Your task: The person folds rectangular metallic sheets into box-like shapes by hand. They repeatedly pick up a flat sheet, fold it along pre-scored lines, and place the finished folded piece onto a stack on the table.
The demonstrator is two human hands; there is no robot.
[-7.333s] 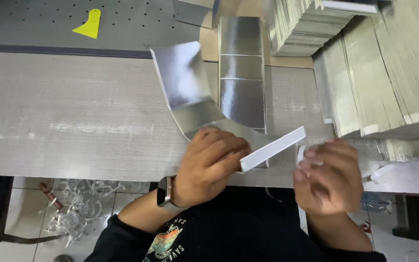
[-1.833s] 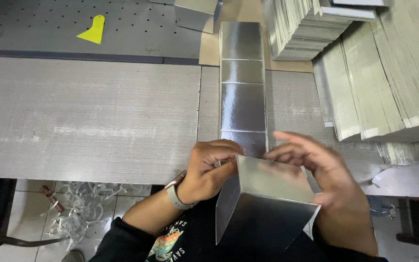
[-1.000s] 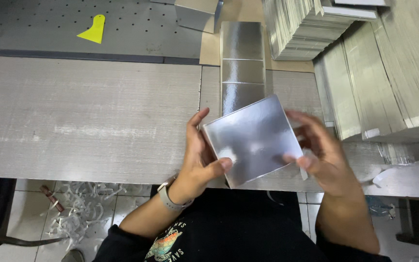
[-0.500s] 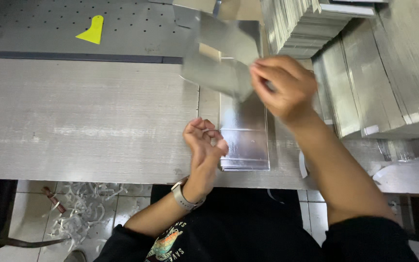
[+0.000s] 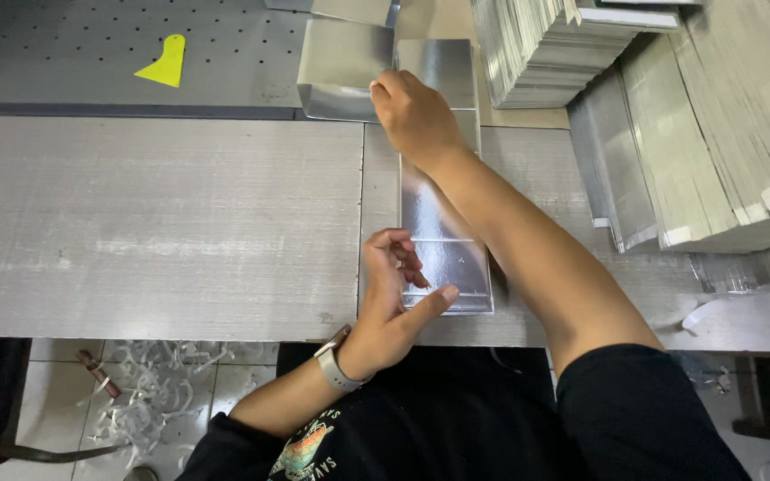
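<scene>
My right hand (image 5: 413, 114) reaches far across the table and grips the edge of a shiny silver folded box (image 5: 342, 67) at the back. A row of silver boxes (image 5: 444, 236) lies end to end down the table's middle, under my right forearm. My left hand (image 5: 394, 298) rests at the near end of that row, fingers loosely curled, its thumb touching the nearest box. A watch sits on my left wrist.
Tall stacks of flat silver cardboard sheets (image 5: 688, 134) fill the right side. A yellow scraper (image 5: 164, 64) lies on the perforated metal surface at the back left. The grey table top (image 5: 153, 223) spreads to the left. Paper scraps (image 5: 149, 401) litter the floor.
I held a silver box in both hands near my body. My right hand has carried it to the far end of the row, and my left hand has dropped to the near box.
</scene>
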